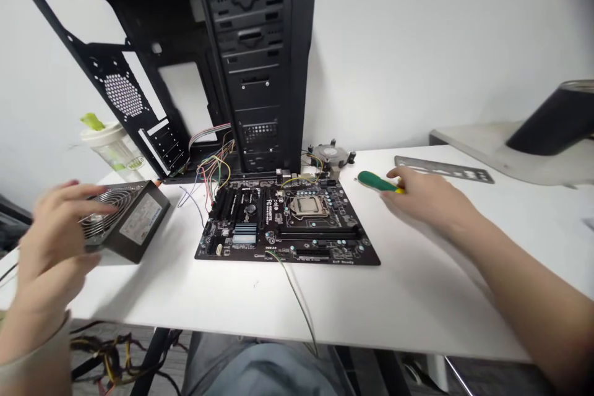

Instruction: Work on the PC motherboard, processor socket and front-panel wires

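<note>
Left hand (53, 241), left of motherboard (288, 223): fingers (95, 195) spread over fan grille of power supply unit (134, 219); real grip I cannot tell (fingers little blurred). Right hand (429, 198), right of motherboard: fingers half curled, holding green screwdriver (375, 182) by handle. Behind motherboard: black PC case (260, 55) upright, CPU cooler (329, 154). Further right of motherboard: metal I/O shield (443, 168) lying flat.

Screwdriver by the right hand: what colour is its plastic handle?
The screwdriver handle is green, with yellow at the end by the fingers; head view.
</note>
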{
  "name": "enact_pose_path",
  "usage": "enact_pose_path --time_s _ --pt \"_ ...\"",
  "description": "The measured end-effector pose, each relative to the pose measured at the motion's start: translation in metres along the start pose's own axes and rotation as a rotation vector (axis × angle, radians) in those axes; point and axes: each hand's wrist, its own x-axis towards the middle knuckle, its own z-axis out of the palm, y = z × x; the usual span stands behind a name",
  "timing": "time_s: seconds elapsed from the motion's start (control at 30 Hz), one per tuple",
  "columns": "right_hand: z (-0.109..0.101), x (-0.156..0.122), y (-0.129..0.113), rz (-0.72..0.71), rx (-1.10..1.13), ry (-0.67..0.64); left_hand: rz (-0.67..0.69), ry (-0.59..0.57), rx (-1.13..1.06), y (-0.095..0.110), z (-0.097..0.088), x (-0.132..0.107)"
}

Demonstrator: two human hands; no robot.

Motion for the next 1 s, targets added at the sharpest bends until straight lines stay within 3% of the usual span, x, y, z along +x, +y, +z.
enact_pose_path --time_s 0.07,0.13,0.27,0.37,0.47,0.53,0.63,0.83,1.0 --pt "0.002 0.003 0.000 0.009 -0.010 0.009 0.035 0.032 -0.131 0.026 0.016 0.022" --pt "0.004 0.005 0.001 -0.004 -0.012 0.009 0.093 -0.002 -0.120 0.045 0.035 0.044" --pt "0.005 0.004 0.002 -0.053 -0.005 0.007 0.300 0.142 -0.028 0.065 0.069 0.075" --pt "0.001 -0.001 0.002 -0.098 0.007 0.023 0.329 0.169 0.017 0.082 0.089 0.082" --pt "0.000 -0.002 0.002 -0.123 0.010 0.043 0.496 0.142 -0.010 0.107 0.106 0.070" --pt "0.003 -0.001 0.003 -0.121 0.000 0.064 0.657 0.059 -0.065 0.125 0.115 0.054" --pt "0.010 0.003 0.007 -0.190 -0.026 0.170 0.782 -0.083 -0.232 0.146 0.126 0.026" --pt "0.022 0.000 0.009 -0.510 0.078 0.509 0.750 -0.371 -0.407 0.160 0.135 -0.007" --pt "0.018 -0.017 -0.015 -0.730 0.162 0.570 0.715 -0.459 -0.379 0.164 0.131 -0.016"
